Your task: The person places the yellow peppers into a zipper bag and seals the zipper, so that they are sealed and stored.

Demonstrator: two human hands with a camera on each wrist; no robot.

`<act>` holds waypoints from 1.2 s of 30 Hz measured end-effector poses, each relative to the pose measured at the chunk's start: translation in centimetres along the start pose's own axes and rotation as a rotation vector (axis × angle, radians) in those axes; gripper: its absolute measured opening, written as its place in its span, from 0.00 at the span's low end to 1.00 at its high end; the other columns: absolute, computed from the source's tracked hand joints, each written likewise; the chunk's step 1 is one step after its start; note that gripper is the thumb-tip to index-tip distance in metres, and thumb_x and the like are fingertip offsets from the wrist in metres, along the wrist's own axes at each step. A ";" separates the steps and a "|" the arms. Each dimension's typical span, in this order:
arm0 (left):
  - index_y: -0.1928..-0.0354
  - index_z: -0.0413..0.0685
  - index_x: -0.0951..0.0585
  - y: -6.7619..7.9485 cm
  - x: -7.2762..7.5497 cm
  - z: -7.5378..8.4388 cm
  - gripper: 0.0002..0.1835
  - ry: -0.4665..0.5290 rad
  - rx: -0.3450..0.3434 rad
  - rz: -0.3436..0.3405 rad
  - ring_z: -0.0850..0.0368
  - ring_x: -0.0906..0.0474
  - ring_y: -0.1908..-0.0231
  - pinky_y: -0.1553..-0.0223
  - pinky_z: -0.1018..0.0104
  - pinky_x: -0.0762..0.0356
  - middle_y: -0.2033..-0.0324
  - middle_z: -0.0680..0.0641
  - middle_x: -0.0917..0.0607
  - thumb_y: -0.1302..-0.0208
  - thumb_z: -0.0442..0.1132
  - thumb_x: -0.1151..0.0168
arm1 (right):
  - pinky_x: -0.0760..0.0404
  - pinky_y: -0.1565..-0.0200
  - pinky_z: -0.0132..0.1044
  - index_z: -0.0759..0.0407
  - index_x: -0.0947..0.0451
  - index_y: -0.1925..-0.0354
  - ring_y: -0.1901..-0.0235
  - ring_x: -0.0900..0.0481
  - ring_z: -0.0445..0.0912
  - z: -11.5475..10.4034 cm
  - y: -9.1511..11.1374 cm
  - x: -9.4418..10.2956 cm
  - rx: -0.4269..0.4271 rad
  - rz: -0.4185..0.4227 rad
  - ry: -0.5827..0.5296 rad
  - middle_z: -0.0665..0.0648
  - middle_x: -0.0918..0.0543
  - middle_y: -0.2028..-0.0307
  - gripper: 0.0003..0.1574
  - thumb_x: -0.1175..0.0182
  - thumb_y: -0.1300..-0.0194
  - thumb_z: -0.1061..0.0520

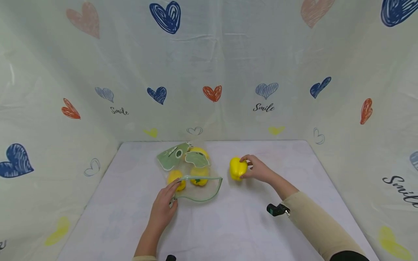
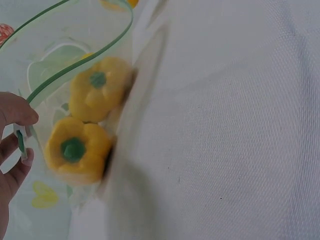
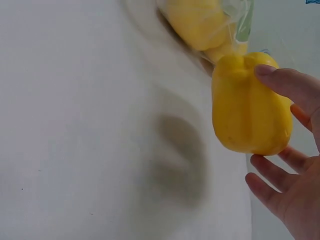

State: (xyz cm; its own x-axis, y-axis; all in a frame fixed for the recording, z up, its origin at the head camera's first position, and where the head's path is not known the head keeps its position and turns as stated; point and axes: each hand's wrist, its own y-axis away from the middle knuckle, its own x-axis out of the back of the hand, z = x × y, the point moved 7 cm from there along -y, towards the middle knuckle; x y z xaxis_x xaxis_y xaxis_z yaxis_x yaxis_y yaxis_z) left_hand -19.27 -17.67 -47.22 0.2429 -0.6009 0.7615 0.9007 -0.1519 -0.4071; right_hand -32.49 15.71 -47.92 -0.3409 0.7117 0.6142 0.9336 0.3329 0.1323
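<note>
My right hand (image 1: pixel 259 170) grips a yellow bell pepper (image 1: pixel 237 168) between thumb and fingers. In the right wrist view that bell pepper (image 3: pixel 251 107) is held off the table, its shadow beside it. At the left, my left hand (image 1: pixel 164 204) pinches the green-edged mouth of a clear zip bag (image 1: pixel 209 190). The bag's mouth gapes toward me. Inside lie several yellow bell peppers; two show their green stems in the left wrist view, a nearer pepper (image 2: pixel 80 152) and one beside it (image 2: pixel 99 87). Green printed patches on the bag partly cover the peppers behind.
The table (image 1: pixel 235 224) has a white cloth. Behind and at both sides hangs a pale curtain (image 1: pixel 189 58) printed with hearts and "Smile". A small black device (image 1: pixel 277 210) sticks out from my right sleeve.
</note>
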 end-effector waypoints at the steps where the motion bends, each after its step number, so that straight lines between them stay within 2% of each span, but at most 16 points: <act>1: 0.38 0.47 0.24 0.0 0.0 0.0 0.37 0.001 0.002 -0.001 0.51 0.26 0.47 0.46 0.54 0.24 0.36 0.52 0.26 0.54 0.19 0.31 | 0.28 0.41 0.55 0.61 0.29 0.43 0.42 0.30 0.62 -0.1 0.1 -0.2 0.006 -0.009 0.001 0.65 0.31 0.39 0.38 0.24 0.51 0.60; 7: 0.38 0.46 0.24 0.0 0.1 0.0 0.37 -0.008 -0.002 0.008 0.51 0.26 0.48 0.47 0.54 0.24 0.36 0.52 0.26 0.55 0.19 0.31 | 0.27 0.41 0.54 0.59 0.29 0.44 0.43 0.29 0.60 -0.6 1.1 -0.7 0.031 -0.061 0.010 0.64 0.31 0.39 0.38 0.23 0.52 0.59; 16: 0.39 0.46 0.24 0.1 0.1 0.0 0.38 -0.006 -0.026 0.024 0.51 0.26 0.49 0.47 0.55 0.24 0.36 0.51 0.26 0.56 0.19 0.30 | 0.27 0.42 0.55 0.59 0.29 0.43 0.42 0.29 0.61 -1.7 2.8 -1.5 0.096 -0.184 -0.006 0.63 0.31 0.39 0.38 0.24 0.50 0.58; 36: 0.39 0.46 0.24 0.0 0.2 0.2 0.38 -0.005 -0.056 0.047 0.53 0.26 0.50 0.50 0.58 0.25 0.37 0.52 0.25 0.57 0.18 0.31 | 0.30 0.40 0.55 0.56 0.29 0.44 0.42 0.30 0.59 -5.4 5.7 -2.5 0.196 -0.354 -0.049 0.58 0.29 0.40 0.36 0.26 0.49 0.58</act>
State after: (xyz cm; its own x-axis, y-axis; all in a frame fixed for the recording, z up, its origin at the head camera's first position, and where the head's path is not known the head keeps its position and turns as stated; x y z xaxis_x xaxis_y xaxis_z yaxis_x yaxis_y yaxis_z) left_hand -19.18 -17.67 -46.95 0.2865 -0.6048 0.7431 0.8665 -0.1673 -0.4703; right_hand -25.71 12.51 -44.47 -0.6469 0.5592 0.5185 0.7206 0.6708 0.1756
